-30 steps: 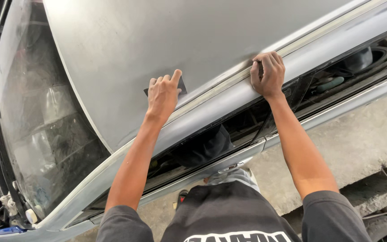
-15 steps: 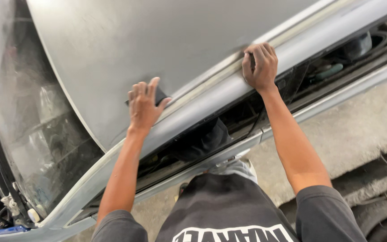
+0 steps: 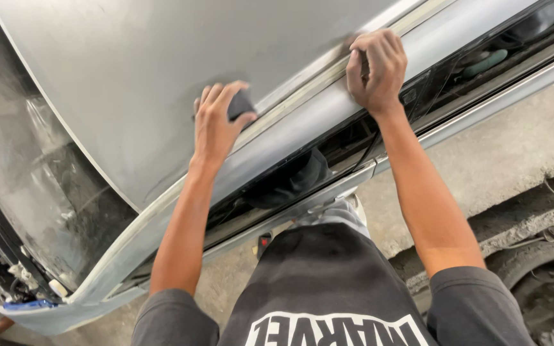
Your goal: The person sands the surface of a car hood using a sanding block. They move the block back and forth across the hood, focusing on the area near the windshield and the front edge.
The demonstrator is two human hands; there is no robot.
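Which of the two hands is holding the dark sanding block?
The left hand presses the dark block on the grey car panel. The right hand only grips the panel's edge.

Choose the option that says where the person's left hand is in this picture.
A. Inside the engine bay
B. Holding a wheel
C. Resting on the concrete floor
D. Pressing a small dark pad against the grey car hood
D: the left hand lies flat on the grey car hood with a small dark pad under its fingers, while the right hand grips the hood's edge.
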